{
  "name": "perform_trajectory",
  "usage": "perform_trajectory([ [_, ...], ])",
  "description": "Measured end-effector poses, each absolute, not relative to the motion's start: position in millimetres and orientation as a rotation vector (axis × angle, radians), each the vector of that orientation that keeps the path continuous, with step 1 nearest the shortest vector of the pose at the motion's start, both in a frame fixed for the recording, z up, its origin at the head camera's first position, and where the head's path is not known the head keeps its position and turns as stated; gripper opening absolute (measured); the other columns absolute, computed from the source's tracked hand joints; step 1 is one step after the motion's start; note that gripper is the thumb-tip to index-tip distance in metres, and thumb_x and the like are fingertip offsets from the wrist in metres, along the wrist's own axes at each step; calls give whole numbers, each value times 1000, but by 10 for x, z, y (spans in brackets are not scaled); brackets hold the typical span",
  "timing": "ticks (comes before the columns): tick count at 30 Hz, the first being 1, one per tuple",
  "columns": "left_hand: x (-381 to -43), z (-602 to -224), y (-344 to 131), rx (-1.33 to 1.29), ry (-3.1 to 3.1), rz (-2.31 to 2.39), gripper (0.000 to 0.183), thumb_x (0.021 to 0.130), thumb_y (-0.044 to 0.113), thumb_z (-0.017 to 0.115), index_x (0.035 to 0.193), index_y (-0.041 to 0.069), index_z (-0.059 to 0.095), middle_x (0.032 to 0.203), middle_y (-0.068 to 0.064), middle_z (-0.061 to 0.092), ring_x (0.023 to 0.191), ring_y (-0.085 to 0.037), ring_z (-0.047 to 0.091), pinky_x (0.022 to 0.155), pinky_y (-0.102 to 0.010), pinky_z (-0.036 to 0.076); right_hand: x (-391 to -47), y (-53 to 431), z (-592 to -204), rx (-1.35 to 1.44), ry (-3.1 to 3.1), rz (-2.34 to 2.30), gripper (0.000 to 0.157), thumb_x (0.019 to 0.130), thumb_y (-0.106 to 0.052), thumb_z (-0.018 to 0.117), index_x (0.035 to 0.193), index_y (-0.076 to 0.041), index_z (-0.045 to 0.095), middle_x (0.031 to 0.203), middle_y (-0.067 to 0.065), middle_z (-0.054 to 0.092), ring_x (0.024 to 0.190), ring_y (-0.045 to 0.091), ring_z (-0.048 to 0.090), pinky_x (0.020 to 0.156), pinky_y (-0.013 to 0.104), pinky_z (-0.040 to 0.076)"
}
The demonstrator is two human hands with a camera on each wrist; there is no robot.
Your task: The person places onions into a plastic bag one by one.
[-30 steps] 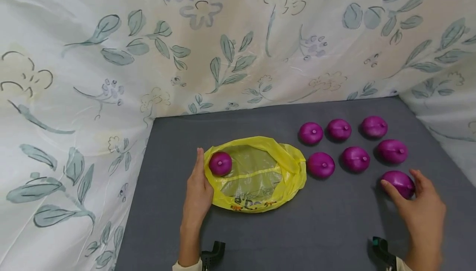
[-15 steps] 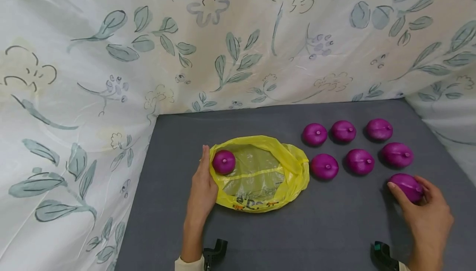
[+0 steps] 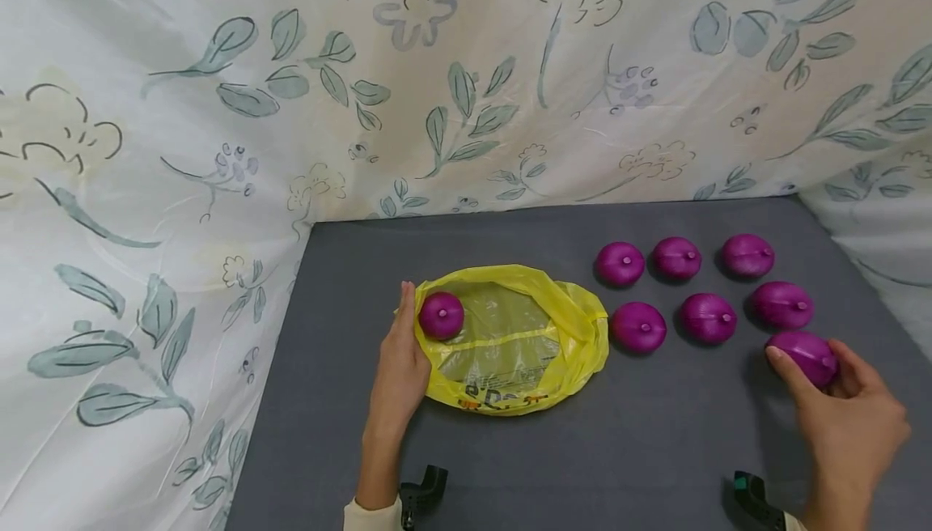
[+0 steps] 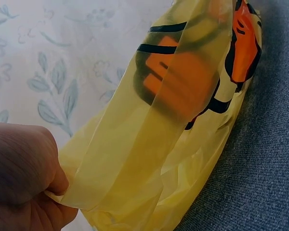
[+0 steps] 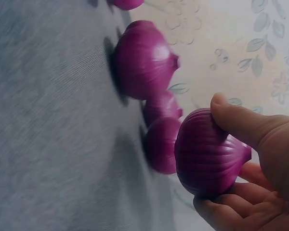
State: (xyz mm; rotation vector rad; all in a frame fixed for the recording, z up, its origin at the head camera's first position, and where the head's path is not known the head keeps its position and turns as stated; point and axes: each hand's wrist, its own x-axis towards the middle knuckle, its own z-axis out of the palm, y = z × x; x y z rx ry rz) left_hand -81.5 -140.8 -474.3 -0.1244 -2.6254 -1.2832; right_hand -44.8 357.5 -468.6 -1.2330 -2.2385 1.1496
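Observation:
A yellow plastic bag (image 3: 582, 353) lies with its mouth spread wide, and black and orange print shows on its side. My left hand (image 3: 399, 369) is at its left rim; in the left wrist view the thumb and fingers pinch the bag's edge. Inside, near that hand, sits one purple onion (image 3: 441, 316). Over at the right, my right hand (image 3: 848, 414) grips another purple onion (image 3: 799, 353) between thumb and fingers. The right wrist view shows this ribbed onion (image 5: 207, 154) held off the cloth, its pointed tip toward the palm.
Several more purple onions stand in two rough rows on the grey cloth (image 3: 655, 442), including a nearby onion (image 3: 782, 305) just beyond my right hand and another onion (image 3: 638, 328) close to the bag's right side. A floral curtain (image 3: 466, 110) borders the back and sides.
The onion in my right hand has shifted slightly right and closer to its neighbour, staying gripped. My left hand keeps its hold on the bag. The head view has drifted a little.

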Motion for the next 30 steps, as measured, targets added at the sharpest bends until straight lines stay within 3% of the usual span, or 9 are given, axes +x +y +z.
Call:
perform_trajectory([
  [9, -819, -4737, -1400, -124, -2627, -1281, 81, 103, -16, 43, 172, 18, 15, 176, -5, 18, 159, -28, 24, 123, -54, 28, -466, 3393, -4459, -1130, -2130, 1234, 81, 81, -46, 90, 154, -36, 56, 158, -3, 49, 139, 6, 52, 114, 24, 40],
  [16, -811, -4725, -1386, -133, -2622, -1300, 82, 103, -16, 41, 172, 20, 14, 176, -4, 17, 159, -26, 23, 123, -52, 30, -560, 3122, -4240, -828, -2085, 1328, 72, 77, -24, 97, 143, -30, 68, 146, 0, 62, 126, 2, 63, 98, 11, 46],
  [23, -817, -4703, -1363, -149, -2611, -1306, 81, 103, -16, 40, 171, 19, 15, 176, -2, 16, 160, -24, 22, 123, -51, 30, -675, 2754, -4094, -632, -2141, 1341, 69, 78, -20, 97, 141, -28, 70, 145, 3, 64, 124, 5, 65, 96, 12, 48],
  [30, -812, -4714, -1340, -151, -2611, -1302, 81, 104, -16, 40, 171, 21, 15, 176, -5, 18, 159, -24, 23, 122, -51, 32, -776, 2329, -4046, -337, -2214, 1312, 74, 74, -19, 100, 141, -29, 70, 139, 1, 70, 116, -1, 69, 89, 9, 50],
])
